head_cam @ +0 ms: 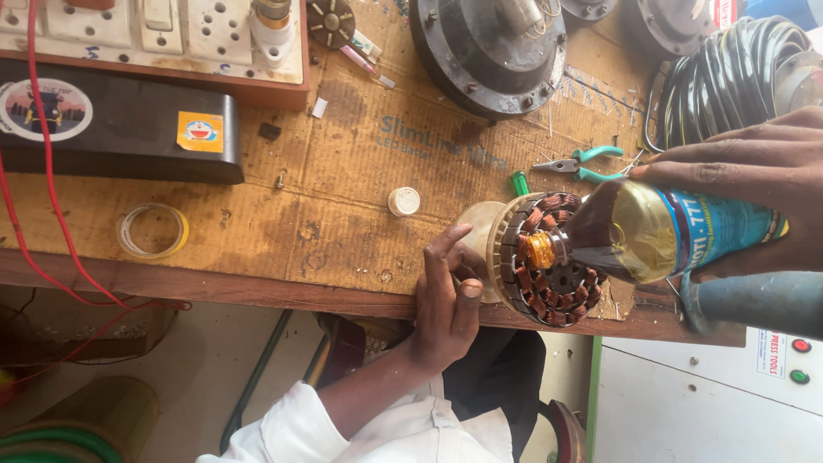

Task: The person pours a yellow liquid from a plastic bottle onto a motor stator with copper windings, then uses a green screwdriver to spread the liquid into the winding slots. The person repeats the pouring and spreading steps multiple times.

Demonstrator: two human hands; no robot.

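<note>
My left hand (446, 300), in a white sleeve, grips the rim of a round motor stator (540, 296) with copper windings, which stands on edge at the bench's front edge. A cream plastic disc (478, 225) sits against the stator's left side. My right hand (754, 159) holds a clear plastic bottle (677, 236) of yellow liquid with a blue label. The bottle lies tilted, its mouth pressed to the stator's windings. A small white cap (404, 201) lies on the bench left of the stator.
Cardboard (343, 171) covers the wooden bench. On it are teal-handled pliers (583, 163), a tape roll (153, 230), a black box (120, 129), a switchboard (171, 34), a dark fan motor housing (489, 51) and coiled black cable (737, 77). Red wires (43, 171) hang at left.
</note>
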